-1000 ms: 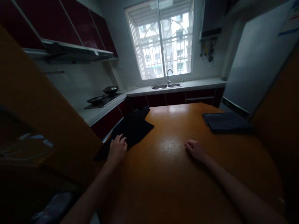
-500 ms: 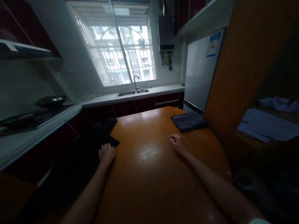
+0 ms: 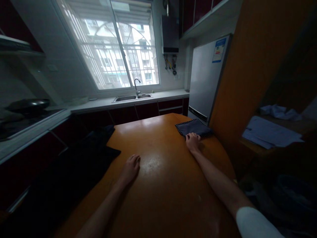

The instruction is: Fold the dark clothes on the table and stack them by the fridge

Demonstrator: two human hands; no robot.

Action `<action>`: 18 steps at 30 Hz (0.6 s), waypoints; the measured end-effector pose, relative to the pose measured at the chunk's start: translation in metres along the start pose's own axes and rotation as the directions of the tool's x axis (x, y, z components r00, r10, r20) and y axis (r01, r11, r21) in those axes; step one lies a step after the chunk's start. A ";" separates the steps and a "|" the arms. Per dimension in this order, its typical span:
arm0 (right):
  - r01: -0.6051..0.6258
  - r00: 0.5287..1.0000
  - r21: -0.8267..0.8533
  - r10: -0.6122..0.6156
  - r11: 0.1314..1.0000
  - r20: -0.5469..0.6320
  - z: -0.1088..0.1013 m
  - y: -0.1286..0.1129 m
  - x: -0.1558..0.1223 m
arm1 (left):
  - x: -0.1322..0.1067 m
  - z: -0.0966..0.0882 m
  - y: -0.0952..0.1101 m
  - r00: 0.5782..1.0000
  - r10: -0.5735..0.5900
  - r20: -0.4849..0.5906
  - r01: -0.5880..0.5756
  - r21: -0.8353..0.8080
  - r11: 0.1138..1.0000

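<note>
A folded dark cloth [image 3: 193, 127] with a black-and-white patterned edge lies at the far right of the wooden table [image 3: 160, 205]. My right hand [image 3: 193, 142] reaches to its near edge, fingers apart and resting on the border; no part of the cloth is lifted. My left hand [image 3: 130, 168] is over the left middle of the table, fingers loosely bent, with nothing visible in it. To its left a black garment [image 3: 81, 162] is spread across the table's left side, apart from the hand. The undersides of both hands are hidden.
Beyond the table a counter holds a sink [image 3: 126, 98] with a faucet [image 3: 136, 86]. A pan [image 3: 28, 105] sits on the stove at left. A fridge [image 3: 205, 77] stands behind the cloth. Papers [image 3: 272, 132] lie on a shelf at right.
My right hand has moved forward onto the near edge of the folded cloth. My left hand has shifted right, away from the black garment. The view has turned slightly right.
</note>
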State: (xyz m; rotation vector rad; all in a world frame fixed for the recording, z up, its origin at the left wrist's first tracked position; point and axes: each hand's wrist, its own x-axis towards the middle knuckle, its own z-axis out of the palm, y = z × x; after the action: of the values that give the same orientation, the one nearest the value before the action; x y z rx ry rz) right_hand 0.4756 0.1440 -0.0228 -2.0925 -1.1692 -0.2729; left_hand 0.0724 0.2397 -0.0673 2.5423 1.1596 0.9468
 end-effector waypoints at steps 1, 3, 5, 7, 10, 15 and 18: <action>0.041 0.999 0.019 -0.041 0.999 0.001 -0.005 -0.008 -0.006 | 0.001 0.000 -0.001 1.000 -0.012 -0.005 0.012 -0.016 1.000; 0.167 0.985 0.110 -0.170 0.980 0.019 -0.015 -0.031 -0.027 | 0.002 -0.002 0.000 0.999 -0.039 -0.011 0.039 -0.057 0.998; 0.331 0.922 0.307 -0.375 0.892 0.096 -0.025 -0.059 -0.056 | 0.003 -0.007 0.004 0.997 -0.071 -0.022 0.068 -0.100 0.993; 0.416 0.781 0.548 -0.594 0.725 0.193 -0.035 -0.083 -0.087 | 0.002 -0.016 0.014 0.993 -0.103 -0.063 0.094 -0.123 0.988; 0.393 0.669 0.701 -0.708 0.595 0.225 -0.042 -0.097 -0.112 | -0.011 -0.031 0.049 0.988 -0.095 -0.118 0.080 -0.123 0.989; 0.287 0.787 0.613 -0.546 0.736 0.286 -0.026 -0.074 -0.101 | -0.057 -0.034 0.139 0.938 0.223 0.267 -0.217 -0.053 0.975; 0.267 0.728 0.576 -0.553 0.772 0.405 -0.016 -0.062 -0.096 | -0.067 -0.024 0.167 0.834 0.358 0.419 -0.379 -0.036 0.925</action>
State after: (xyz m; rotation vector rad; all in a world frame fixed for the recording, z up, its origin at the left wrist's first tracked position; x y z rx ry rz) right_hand 0.3730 0.0905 -0.0287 -1.4518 -1.8525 0.4380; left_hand 0.1261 0.0758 -0.0116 2.8704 0.5840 0.3892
